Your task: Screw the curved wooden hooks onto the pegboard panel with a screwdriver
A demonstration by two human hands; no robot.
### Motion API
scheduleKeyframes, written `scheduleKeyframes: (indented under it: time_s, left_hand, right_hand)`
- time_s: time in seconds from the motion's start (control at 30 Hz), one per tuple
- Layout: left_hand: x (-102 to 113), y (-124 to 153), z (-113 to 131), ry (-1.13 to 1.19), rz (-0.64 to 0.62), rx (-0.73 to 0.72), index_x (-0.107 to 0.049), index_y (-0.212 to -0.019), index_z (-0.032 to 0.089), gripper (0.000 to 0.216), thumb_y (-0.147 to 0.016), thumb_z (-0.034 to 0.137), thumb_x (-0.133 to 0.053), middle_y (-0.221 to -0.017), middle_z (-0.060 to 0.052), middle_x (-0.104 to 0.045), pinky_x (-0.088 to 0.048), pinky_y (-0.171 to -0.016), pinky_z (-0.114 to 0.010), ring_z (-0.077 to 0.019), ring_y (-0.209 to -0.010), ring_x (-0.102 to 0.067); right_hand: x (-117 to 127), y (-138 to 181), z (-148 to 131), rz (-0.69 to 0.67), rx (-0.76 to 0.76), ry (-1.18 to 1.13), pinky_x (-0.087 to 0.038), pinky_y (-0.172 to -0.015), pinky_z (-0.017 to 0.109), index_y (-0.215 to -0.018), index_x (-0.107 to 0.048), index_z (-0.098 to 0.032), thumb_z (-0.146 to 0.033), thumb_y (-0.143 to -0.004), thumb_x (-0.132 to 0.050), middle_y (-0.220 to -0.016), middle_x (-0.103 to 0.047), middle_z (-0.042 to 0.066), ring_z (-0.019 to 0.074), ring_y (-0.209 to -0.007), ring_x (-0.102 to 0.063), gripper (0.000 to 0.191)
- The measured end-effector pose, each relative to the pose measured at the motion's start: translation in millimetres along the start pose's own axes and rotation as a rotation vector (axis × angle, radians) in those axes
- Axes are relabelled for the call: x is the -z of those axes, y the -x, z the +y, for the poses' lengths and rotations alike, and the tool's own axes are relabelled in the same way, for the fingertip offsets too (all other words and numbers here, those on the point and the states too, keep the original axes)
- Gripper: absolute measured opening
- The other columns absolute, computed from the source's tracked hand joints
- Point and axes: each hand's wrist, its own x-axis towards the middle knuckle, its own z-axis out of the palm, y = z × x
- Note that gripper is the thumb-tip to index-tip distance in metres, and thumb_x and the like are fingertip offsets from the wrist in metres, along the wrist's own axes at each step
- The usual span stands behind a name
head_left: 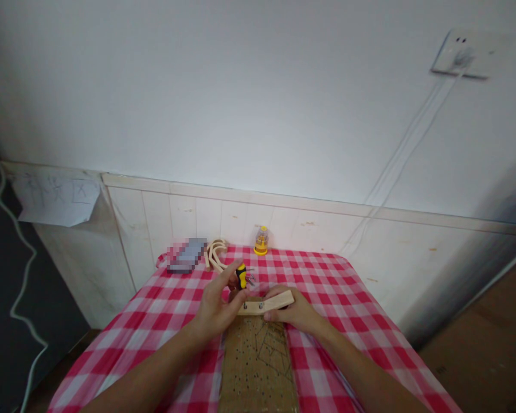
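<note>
My left hand [217, 304] has its thumb and fingers curled around a yellow-and-black screwdriver handle [242, 276]. Its thumb lies close to the left end of a pale wooden piece [279, 301], which bends slightly and has two dark screws or holes in its left part. The wooden piece is gripped by my right hand [298, 312], whose fingers pass behind it. Under both hands lies a brown board [258, 367] marked with many small holes and drawn lines. Small metal pieces [250, 279] show just right of the handle, too small to make out.
Curved wooden strips [217, 252] lie at the table's back left, beside a pixelated flat object [187, 256]. A yellow-based clear container [261, 241] stands near the wall. A red-and-white checked cloth [327, 287] covers the table. White cables hang from a wall socket [464, 54].
</note>
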Motion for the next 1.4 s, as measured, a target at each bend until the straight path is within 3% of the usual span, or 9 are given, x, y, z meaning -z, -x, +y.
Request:
scheduleKeyframes:
  time_s: [0.6,1.4]
  left_hand:
    - [-0.6,1.4,0.9,0.015,-0.015,0.000,-0.053,-0.145,0.024,0.060,-0.087,0.020,-0.066,-0.085,0.001,-0.064,-0.054,-0.074,-0.027,-0.0139,-0.075,-0.060]
    - [0.8,1.5,0.0,0.006,-0.041,0.032,-0.048,-0.148,0.025,0.066,-0.086,0.022,-0.067,-0.086,0.002,-0.060,-0.053,-0.074,-0.026,-0.0130,-0.076,-0.059]
  right_hand:
    - [-0.2,0.3,-2.5,-0.001,-0.007,-0.009,-0.045,-0.062,0.027,-0.082,-0.072,-0.019,-0.042,-0.054,-0.098,-0.074,-0.069,-0.002,0.0138,-0.066,-0.059,0.045]
    - [-0.6,-0.1,0.0,-0.005,-0.002,-0.031,-0.043,-0.062,0.026,-0.082,-0.072,-0.019,-0.040,-0.055,-0.098,-0.073,-0.069,-0.002,0.0132,-0.065,-0.058,0.043]
